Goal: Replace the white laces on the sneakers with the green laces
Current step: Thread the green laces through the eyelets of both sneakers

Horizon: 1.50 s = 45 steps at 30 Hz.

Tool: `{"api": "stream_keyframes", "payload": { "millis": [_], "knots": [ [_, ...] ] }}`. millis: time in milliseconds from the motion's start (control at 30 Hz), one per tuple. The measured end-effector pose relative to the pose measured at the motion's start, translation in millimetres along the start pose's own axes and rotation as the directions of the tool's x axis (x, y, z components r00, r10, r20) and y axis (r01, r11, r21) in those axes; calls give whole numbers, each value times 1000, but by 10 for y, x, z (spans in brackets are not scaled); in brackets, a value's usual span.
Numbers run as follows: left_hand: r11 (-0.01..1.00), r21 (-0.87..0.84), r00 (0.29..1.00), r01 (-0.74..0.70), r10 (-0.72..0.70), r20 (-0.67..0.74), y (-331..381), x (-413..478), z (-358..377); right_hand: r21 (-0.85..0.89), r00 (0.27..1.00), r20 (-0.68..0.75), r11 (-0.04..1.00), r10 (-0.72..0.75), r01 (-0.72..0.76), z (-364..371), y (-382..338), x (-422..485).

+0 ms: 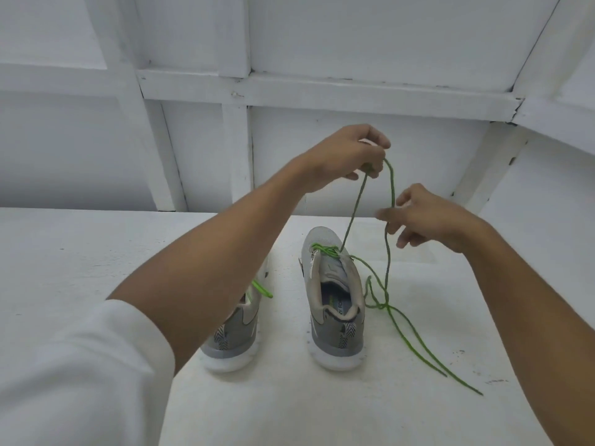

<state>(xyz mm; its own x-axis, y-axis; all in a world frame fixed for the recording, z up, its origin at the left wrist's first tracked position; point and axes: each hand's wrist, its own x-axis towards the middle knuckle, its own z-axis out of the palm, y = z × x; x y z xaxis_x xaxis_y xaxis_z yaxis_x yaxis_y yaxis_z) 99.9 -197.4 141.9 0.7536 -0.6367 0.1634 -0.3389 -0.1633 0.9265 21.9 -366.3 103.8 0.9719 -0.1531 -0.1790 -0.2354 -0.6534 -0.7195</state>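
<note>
**Sleeved left arm holds a green lace up over two sneakers**

White sleeve (80, 375) fills the lower left corner, its bare forearm reaching forward across the view. One white tabletop (96, 246) stretches well beyond the pair on both sides, and its far edge meets a white panelled wall (354, 43) just behind the toes.

Two grey sneakers stand heels toward the camera, near each other but apart. The right sneaker (335, 304) shows whole. The forearm hides the front of the left sneaker (238, 333), where only a short green loop (262, 289) shows.

One green lace (383, 305) rises from the right sneaker's front eyelets in two strands, then crosses itself beside the shoe. Its two ends trail right along the tabletop.

Two hands are raised. The left hand (347, 156) grips the top of the lace with curled fingers (376, 146). Lower, the right hand (425, 217) pinches one strand.
</note>
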Motion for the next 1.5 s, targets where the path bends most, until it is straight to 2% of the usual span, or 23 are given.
{"api": "stream_keyframes", "payload": {
  "millis": [133, 267, 367, 400, 467, 533, 600, 633, 667, 800, 867, 967, 1033, 1367, 1500],
  "knots": [
    [995, 28, 995, -97, 97, 12, 147, -133, 37, 27, 998, 54, 999, 16, -17, 121, 81, 198],
    [984, -140, 993, -109, 115, 32, 76, -352, 38, -20, 989, 71, 992, 128, -127, 139, 313, 372],
    [977, -203, 977, -63, 101, 186, -30, -565, 65, 25, 978, 94, 982, 185, -188, 57, 443, 452],
    [988, -150, 956, -34, 76, 282, -54, -625, 77, 56, 979, 104, 982, 173, -179, 22, 456, 469],
    [990, 138, 914, -10, -47, 402, -92, -689, 101, 125, 985, 145, 986, 89, -107, -44, 390, 455],
    [922, 386, 956, -18, -97, 276, -174, -647, 97, 212, 978, 208, 977, -17, -28, -106, 220, 360],
    [901, 433, 997, 22, -51, 54, -253, -586, 30, 313, 953, 276, 949, -122, 31, -139, 11, 215],
    [916, 400, 999, 37, -40, 0, -282, -565, 4, 361, 937, 304, 931, -174, 56, -149, -77, 140],
    [931, 362, 999, 46, -49, -1, -303, -555, -9, 406, 920, 325, 911, -218, 73, -160, -146, 73],
    [965, 257, 983, 42, -86, 163, -374, -641, 45, 473, 864, 357, 866, -355, 160, -174, -288, -106],
    [985, 169, 986, 38, -65, 154, -413, -741, 35, 442, 884, 293, 871, -365, 214, -208, -262, -109],
    [995, -61, 992, 78, -71, 106, -498, -923, -79, 372, 920, 171, 888, -353, 272, -248, -161, -93],
    [986, -130, 991, 104, -91, 97, -533, -1052, -170, 353, 923, 133, 888, -360, 295, -242, -95, -90],
    [971, 107, 977, 214, -212, -23, -633, -1374, -463, 208, 932, 142, 930, -334, 302, -222, 18, -122],
    [952, 195, 970, 236, -217, -113, -617, -1323, -484, 86, 938, 146, 948, -315, 306, -197, 18, -154]
  ]
}}
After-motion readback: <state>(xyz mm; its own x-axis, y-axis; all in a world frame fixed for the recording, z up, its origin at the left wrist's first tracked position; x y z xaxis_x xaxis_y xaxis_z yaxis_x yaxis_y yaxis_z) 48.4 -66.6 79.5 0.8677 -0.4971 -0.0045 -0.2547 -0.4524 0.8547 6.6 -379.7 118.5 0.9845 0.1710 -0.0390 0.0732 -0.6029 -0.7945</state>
